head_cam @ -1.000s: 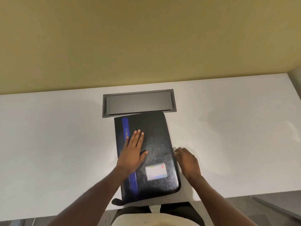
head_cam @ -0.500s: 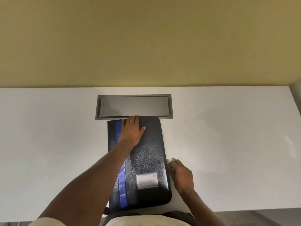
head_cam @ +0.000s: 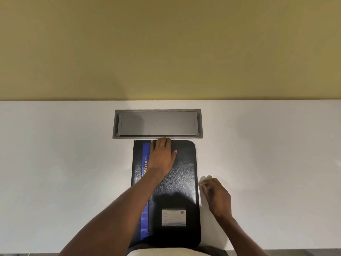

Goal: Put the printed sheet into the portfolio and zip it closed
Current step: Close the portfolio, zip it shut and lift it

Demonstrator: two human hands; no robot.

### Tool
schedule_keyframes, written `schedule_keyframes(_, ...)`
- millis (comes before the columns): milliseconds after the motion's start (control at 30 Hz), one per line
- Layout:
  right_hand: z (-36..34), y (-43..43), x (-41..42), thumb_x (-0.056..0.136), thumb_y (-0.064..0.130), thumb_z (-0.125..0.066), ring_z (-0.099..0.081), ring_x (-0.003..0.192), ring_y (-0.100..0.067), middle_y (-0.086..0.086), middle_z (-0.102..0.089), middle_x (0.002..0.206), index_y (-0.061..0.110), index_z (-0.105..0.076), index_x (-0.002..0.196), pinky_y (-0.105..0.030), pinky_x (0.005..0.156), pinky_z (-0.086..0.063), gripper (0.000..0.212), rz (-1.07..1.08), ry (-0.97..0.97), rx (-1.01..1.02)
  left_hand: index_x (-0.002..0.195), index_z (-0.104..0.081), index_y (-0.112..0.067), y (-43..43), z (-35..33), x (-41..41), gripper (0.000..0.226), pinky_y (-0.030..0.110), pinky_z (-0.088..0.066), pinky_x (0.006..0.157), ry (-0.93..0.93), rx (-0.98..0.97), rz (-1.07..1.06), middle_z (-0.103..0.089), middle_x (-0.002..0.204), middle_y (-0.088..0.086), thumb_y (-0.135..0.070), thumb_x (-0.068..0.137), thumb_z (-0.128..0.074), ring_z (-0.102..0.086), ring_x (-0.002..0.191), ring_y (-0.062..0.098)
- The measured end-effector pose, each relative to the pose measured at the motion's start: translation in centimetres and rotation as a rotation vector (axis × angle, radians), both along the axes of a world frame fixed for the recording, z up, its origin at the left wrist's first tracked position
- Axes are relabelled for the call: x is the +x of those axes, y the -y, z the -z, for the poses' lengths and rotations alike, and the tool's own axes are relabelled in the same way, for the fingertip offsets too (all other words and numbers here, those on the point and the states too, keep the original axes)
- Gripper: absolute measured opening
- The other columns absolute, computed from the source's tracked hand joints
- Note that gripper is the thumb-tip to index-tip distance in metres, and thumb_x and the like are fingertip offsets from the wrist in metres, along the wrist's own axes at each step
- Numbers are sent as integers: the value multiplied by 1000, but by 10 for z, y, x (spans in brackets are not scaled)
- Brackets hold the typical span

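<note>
A black portfolio [head_cam: 181,182] with a blue stripe and a small card window lies closed on the white desk [head_cam: 64,172], its long side running away from me. My left hand [head_cam: 161,156] lies flat on its far end, fingertips at the top edge. My right hand [head_cam: 215,194] is at the portfolio's right edge, about halfway along, with fingers pinched on a small metallic zipper pull [head_cam: 200,184]. The printed sheet is not visible.
A grey recessed cable hatch [head_cam: 157,123] sits in the desk just beyond the portfolio's far edge. A yellow-green wall rises behind the desk. The desk's near edge runs along the bottom of the view.
My left hand slid from the middle of the cover up to its far edge. My right hand stayed at the right edge. The view tilted, so the portfolio now lies straighter.
</note>
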State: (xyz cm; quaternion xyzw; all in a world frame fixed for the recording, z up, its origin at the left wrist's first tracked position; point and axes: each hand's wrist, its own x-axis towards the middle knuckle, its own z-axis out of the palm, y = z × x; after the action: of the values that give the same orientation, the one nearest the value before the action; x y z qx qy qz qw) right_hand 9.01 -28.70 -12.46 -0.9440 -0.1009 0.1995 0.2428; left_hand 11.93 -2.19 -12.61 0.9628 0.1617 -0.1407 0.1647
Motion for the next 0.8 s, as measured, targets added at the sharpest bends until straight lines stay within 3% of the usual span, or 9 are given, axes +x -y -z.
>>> schedule_keyframes(267,4,-30,64,96,40,-63,-63,85,-9,17,-64,102,34,-68,95,-26,64,-41,7,-12,42,8,152,-41,-12,-3,0,1,54,50,-21,125,21,-1,9,-44,155,9,-39,105,-45,-36,146,26)
schedule_keyframes(500,7,-52,120,97,37,-65,-65,76,-13,14,-62,94,33,-70,95,-27,61,-41,7,-101,110,40,145,-52,-9,-3,-2,1,50,48,-26,123,75,24,1,-56,141,11,-34,101,-52,-48,134,29)
schedule_keyframes(700,6,-77,174,94,29,-69,-69,84,-14,13,-68,103,30,-76,98,-24,67,-49,8,-423,188,-7,140,-58,-11,4,-1,4,47,46,-28,124,103,1,-43,-60,137,11,-33,99,-56,-50,134,30)
schedule_keyframes(800,4,-96,198,88,24,-76,-69,83,-24,5,-69,100,27,-79,94,-26,72,-51,8,-642,200,-45,141,-58,-11,7,-1,6,45,44,-32,122,96,-46,-65,-59,139,10,-32,101,-53,-49,135,29)
